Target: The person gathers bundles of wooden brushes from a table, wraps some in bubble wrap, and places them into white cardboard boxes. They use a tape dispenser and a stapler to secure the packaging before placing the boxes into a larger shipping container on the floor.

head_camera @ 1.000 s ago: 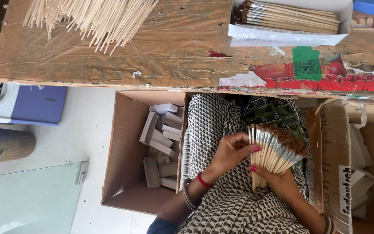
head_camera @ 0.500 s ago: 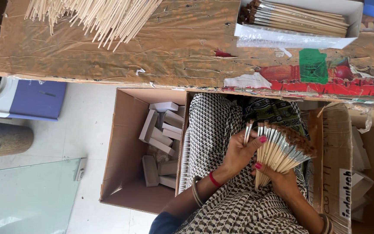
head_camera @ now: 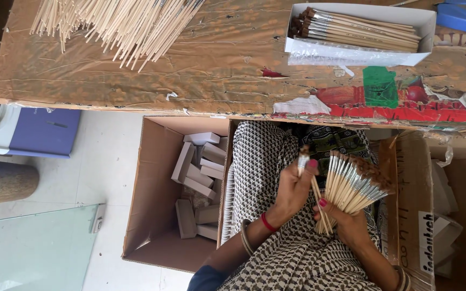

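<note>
While the right hand (head_camera: 351, 226) grips the fanned brush bundle (head_camera: 354, 186), the left hand (head_camera: 292, 191) has shifted. Its fingers (head_camera: 309, 168) now pinch one brush (head_camera: 304, 159), drawn apart from the bundle.

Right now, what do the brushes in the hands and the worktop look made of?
Brushes: pale bare wood handles, shiny metal-looking ferrules, brown bristle tips. The left hand pinches one brush; the right hand grips the fan. Worktop: wrinkled, glossy brown tape or plastic wrap, probably over board.
</note>
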